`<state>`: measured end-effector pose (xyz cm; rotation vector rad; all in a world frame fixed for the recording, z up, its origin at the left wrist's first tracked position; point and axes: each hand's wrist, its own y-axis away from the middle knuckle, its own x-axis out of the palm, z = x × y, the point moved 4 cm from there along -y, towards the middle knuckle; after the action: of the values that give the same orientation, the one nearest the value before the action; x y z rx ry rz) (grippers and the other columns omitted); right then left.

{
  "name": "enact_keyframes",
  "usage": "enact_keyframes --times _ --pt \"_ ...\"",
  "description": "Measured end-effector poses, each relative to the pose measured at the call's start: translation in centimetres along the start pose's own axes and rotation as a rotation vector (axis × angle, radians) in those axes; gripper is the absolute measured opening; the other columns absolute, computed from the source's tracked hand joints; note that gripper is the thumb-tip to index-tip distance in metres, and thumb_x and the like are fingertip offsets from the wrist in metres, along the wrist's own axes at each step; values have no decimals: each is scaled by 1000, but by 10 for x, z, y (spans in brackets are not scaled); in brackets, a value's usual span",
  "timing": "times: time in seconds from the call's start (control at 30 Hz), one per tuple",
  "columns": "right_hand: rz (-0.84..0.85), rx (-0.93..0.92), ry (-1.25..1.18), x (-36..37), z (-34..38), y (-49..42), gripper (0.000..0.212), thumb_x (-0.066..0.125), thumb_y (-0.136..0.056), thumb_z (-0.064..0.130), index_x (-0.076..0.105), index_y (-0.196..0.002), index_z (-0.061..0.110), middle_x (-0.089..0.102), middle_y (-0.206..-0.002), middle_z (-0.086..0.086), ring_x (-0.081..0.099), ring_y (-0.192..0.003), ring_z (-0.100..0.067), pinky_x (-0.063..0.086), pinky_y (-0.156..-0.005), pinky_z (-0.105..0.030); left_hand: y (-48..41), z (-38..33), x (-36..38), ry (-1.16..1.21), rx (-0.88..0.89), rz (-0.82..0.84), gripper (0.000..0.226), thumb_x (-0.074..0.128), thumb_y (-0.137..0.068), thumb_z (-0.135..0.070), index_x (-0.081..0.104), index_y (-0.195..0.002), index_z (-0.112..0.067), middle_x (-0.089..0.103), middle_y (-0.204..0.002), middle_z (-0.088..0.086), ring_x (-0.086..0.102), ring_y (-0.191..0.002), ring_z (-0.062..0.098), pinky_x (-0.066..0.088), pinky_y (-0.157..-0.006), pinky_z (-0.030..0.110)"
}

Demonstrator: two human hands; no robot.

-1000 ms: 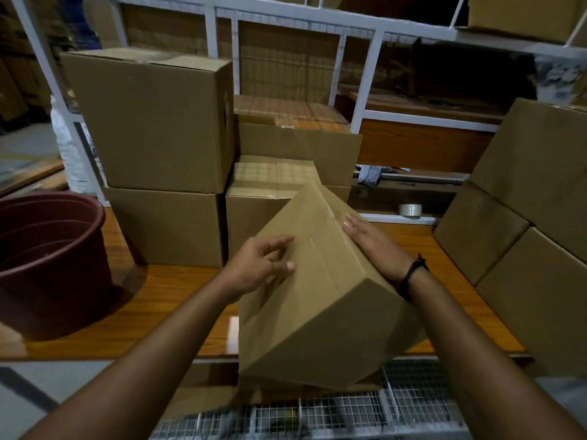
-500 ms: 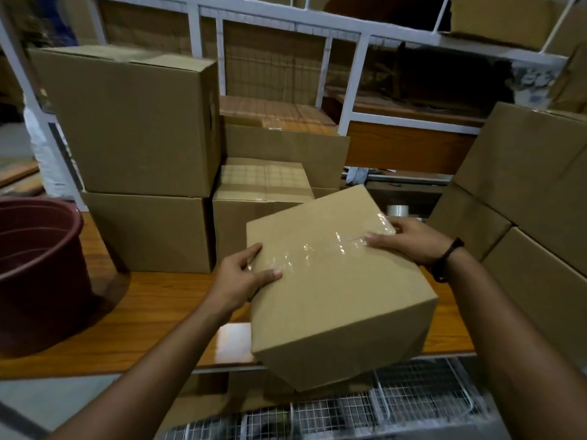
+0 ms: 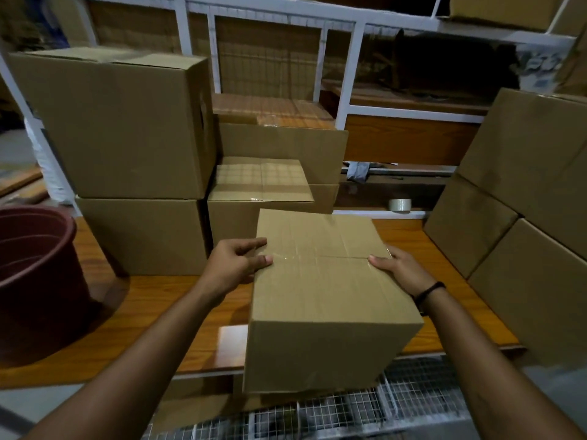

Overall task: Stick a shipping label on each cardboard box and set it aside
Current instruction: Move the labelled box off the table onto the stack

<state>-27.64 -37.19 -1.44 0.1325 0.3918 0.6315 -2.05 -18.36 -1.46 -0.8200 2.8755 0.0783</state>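
Cardboard box, taped seam up, is at the front edge of the wooden table. My left hand grips its left side, my right hand its right, thumbs on top.

This was a warehouse packing bay. Cardboard cartons were stacked left of and beyond the held box. More cartons leaned to its right, white-framed racking rose behind, and a packing-tape roll sat beyond the right hand.
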Motion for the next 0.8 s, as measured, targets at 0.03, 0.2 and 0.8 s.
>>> enact_keyframes --times 0.03,0.2,0.8 --pt "-3 -11 1 0 0 -1 36 61 -92 21 56 -126 29 67 -112 -4 65 -99 -25 51 -87 -46 -1 3 0 -2 -4 -7 46 72 -84 -13 61 -128 -18 58 -126 2 60 -102 12 57 -65 22" --pt "-96 -108 29 3 6 -1 56 67 -88 22 38 -130 45 57 -114 11 59 -98 -13 46 -77 -33 -4 13 1 -97 14 -57 44 68 -88 -20 58 -131 -21 56 -135 3 58 -105 10 53 -73 24" --pt "-170 -94 510 -78 -4 6 76 77 -73 48 45 -140 34 39 -147 1 41 -130 -20 40 -97 -40 -30 -4 92 -160 52 168 92 78 -61 -56 43 -143 -35 49 -143 -5 52 -122 16 48 -102 46"
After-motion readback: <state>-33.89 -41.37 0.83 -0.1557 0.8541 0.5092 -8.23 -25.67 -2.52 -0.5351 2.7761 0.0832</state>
